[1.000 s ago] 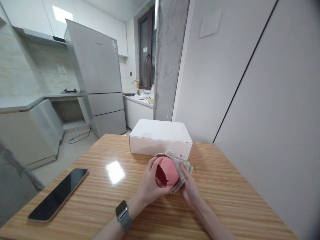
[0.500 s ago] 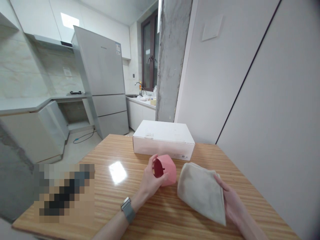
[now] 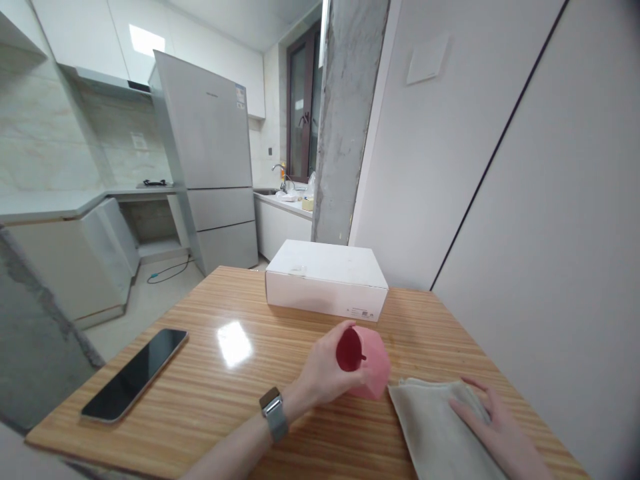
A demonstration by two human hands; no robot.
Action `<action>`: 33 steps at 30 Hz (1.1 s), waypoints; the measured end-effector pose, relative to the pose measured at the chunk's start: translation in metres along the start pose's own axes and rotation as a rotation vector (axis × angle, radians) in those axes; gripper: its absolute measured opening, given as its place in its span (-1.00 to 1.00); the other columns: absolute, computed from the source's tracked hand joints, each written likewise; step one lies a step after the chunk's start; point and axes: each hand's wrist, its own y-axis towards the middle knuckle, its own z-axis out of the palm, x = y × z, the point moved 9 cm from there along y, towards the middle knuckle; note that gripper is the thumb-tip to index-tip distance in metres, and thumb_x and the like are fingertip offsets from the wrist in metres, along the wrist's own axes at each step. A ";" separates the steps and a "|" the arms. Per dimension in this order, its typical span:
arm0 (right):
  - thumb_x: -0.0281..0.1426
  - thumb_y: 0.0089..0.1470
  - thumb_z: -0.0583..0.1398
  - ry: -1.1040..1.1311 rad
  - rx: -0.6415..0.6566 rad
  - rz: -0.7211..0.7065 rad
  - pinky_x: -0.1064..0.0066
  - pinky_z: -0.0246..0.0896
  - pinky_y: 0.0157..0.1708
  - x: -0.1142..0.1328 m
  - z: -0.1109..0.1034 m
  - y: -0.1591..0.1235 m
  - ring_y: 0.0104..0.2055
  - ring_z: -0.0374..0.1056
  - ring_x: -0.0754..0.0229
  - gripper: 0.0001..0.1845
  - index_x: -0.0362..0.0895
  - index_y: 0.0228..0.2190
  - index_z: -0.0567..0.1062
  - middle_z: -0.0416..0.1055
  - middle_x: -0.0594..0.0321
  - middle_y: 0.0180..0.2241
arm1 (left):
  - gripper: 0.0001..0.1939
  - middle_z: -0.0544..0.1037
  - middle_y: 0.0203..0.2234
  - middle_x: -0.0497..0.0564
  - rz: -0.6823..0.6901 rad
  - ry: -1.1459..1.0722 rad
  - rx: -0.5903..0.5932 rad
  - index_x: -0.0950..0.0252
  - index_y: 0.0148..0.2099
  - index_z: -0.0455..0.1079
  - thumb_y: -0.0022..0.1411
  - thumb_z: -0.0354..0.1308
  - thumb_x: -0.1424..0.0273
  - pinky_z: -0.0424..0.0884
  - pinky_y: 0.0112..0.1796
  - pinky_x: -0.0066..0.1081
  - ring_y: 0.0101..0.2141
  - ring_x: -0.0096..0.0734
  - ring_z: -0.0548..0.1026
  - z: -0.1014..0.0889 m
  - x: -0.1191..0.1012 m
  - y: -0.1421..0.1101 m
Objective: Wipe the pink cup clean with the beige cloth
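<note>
My left hand [image 3: 333,367] is wrapped round a pink faceted pot-like vessel [image 3: 377,363], tilted so that its round dark-red opening faces left toward my palm. A watch [image 3: 274,412] is on my left wrist. To the right, a folded grey-beige cloth [image 3: 430,420] is low over the table, its near part cut off by the frame's lower edge. My right hand [image 3: 500,427] grips the cloth's right side, with the thumb on top and the fingers at the far edge. The vessel is just left of the cloth's far corner.
A white box [image 3: 325,290] stands at the back of the wood-grain table [image 3: 240,413]. A black-screened phone [image 3: 135,377] lies at the left edge. Beyond are a fridge [image 3: 210,133] and a kitchen counter [image 3: 50,207]; a pale wall [image 3: 440,167] rises on the right.
My left hand has brought the pink vessel to the right and nearer to me. The cloth in my right hand has moved down and right and now lies flatter.
</note>
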 end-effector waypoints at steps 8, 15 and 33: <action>-0.03 -0.27 0.29 0.127 0.006 -0.043 0.03 0.34 -0.18 -0.025 0.009 0.006 -0.25 0.46 -0.14 -0.24 -0.10 -0.06 0.26 0.51 0.12 -0.36 | -0.08 0.37 0.05 0.10 0.197 0.418 0.241 0.08 0.23 0.13 -0.18 0.29 -0.01 0.38 -0.08 -0.09 -0.09 0.01 0.46 0.065 -0.048 0.047; -0.04 -0.28 0.32 0.259 -0.039 0.007 0.11 0.40 -0.27 -0.024 0.009 0.004 -0.30 0.48 -0.10 -0.28 -0.06 -0.11 0.25 0.52 0.19 -0.43 | -0.27 0.45 -0.16 0.17 0.224 0.619 0.267 0.25 0.03 0.30 -0.12 0.14 -0.09 0.41 -0.25 -0.15 -0.25 -0.03 0.49 0.111 -0.052 0.081; 0.00 -0.09 0.20 0.125 0.035 -0.018 0.10 0.32 -0.11 -0.018 0.011 0.006 -0.17 0.48 -0.10 -0.38 -0.04 -0.04 0.31 0.57 0.17 -0.32 | -0.31 0.52 -0.20 0.23 0.087 0.687 0.316 0.28 -0.12 0.43 -0.15 0.18 -0.15 0.37 -0.21 -0.13 -0.22 0.03 0.51 0.148 -0.034 0.108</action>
